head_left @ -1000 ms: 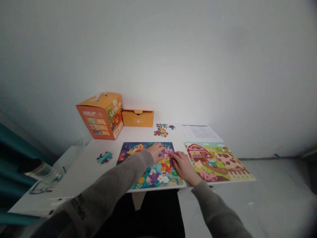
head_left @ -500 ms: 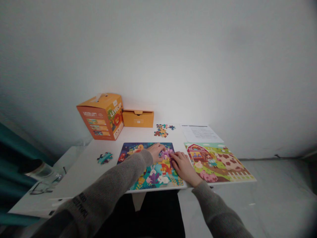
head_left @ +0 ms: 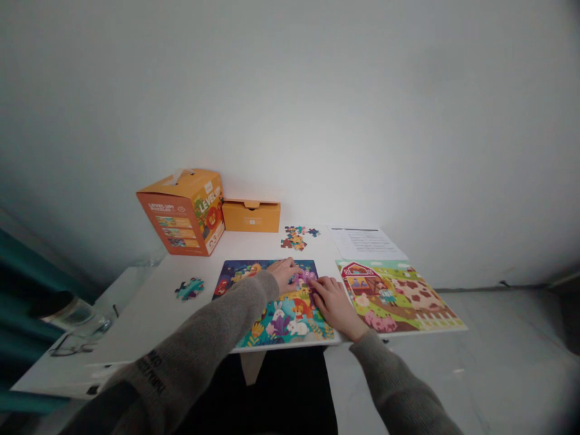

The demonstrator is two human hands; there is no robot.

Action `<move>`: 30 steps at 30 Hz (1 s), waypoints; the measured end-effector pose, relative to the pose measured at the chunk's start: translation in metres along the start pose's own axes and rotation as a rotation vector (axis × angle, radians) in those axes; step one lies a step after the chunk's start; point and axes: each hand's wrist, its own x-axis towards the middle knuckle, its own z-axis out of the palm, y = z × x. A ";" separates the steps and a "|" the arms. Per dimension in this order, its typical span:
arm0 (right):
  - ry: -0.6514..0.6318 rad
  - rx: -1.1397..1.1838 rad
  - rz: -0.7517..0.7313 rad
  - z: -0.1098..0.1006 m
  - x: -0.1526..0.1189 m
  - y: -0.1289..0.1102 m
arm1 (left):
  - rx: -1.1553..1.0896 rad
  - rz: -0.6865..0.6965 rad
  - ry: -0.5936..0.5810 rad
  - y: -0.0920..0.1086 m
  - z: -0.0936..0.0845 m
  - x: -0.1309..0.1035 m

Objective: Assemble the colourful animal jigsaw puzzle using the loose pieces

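Your left hand [head_left: 284, 275] and right hand [head_left: 336, 306] stay at the animal puzzle [head_left: 280, 327], near its one and three o'clock; whether fingers grip anything is unclear.

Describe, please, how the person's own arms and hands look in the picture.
Both hands, left and right, are bare, without gloves. Both arms wear long grey knitted-looking sleeves, reaching the wrists; the left one has dark lettering, too blurred to read.

Left hand [head_left: 284, 275] and sleeve [head_left: 222, 323] hide part of puzzle [head_left: 296, 328]. Paper [head_left: 368, 243] print too small to read. Curtain [head_left: 22, 266] cut by left edge.
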 end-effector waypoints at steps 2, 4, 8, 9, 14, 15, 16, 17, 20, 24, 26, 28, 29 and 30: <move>-0.006 -0.010 -0.005 0.001 0.000 0.001 | 0.027 -0.003 -0.003 0.002 -0.002 -0.001; -0.012 -0.012 -0.011 0.000 0.000 0.002 | 0.063 -0.002 -0.006 0.003 -0.004 -0.002; -0.030 -0.011 -0.007 -0.004 0.006 0.002 | 0.087 0.024 -0.021 0.005 -0.006 -0.004; -0.036 -0.018 -0.007 -0.005 0.008 0.001 | 0.086 0.029 -0.026 0.005 -0.006 -0.004; -0.032 -0.100 -0.013 -0.007 0.015 -0.005 | 0.077 0.045 -0.031 0.004 -0.005 -0.004; -0.028 -0.113 -0.014 -0.007 0.015 -0.006 | 0.072 0.046 -0.031 0.003 -0.005 -0.004; -0.026 -0.123 -0.017 -0.007 0.016 -0.007 | 0.068 0.047 -0.032 0.002 -0.004 -0.004; -0.027 -0.130 -0.022 -0.007 0.017 -0.008 | 0.066 0.047 -0.034 0.002 -0.004 -0.004; -0.031 -0.136 -0.043 -0.009 0.021 -0.007 | 0.076 0.049 -0.028 0.002 -0.003 -0.005; -0.015 -0.105 -0.070 -0.008 0.023 -0.006 | 0.078 -0.021 0.004 0.006 -0.001 -0.004; -0.010 -0.080 -0.063 -0.004 0.022 -0.005 | 0.059 -0.057 0.005 0.009 0.000 -0.003; 0.002 -0.066 -0.050 0.000 0.020 -0.005 | 0.046 -0.079 0.005 0.012 0.001 -0.002; 0.006 -0.065 -0.046 0.001 0.019 -0.005 | 0.046 -0.088 0.004 0.013 0.001 -0.001; 0.010 -0.064 -0.045 0.002 0.019 -0.004 | 0.047 -0.091 0.000 0.014 0.000 -0.001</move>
